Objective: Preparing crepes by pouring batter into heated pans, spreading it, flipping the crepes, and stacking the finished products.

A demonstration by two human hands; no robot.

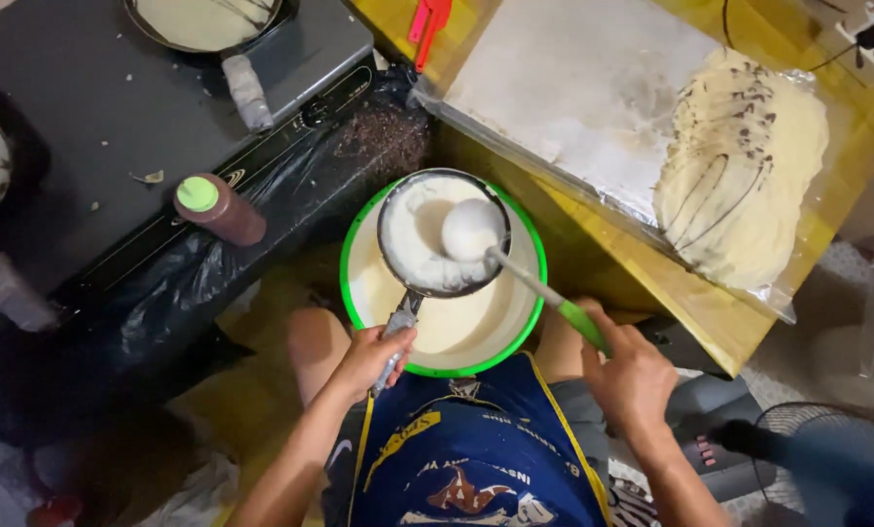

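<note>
Overhead, one dark cooktop [115,127] fills the 10 o'clock area; one wooden table [651,283] under a plastic-covered sheet [573,88] occupies 2 o'clock, bearing one stack of thin crepes [744,171]. One green-rimmed basin [515,322] of pale batter sits at centre. One small pan [427,244] is held above it; the left hand [373,356] is closed on its handle. The right hand [632,376] grips one green-handled ladle [473,231], bowl over the pan. One green-capped brown bottle [220,208] lies at 9 o'clock.
</note>
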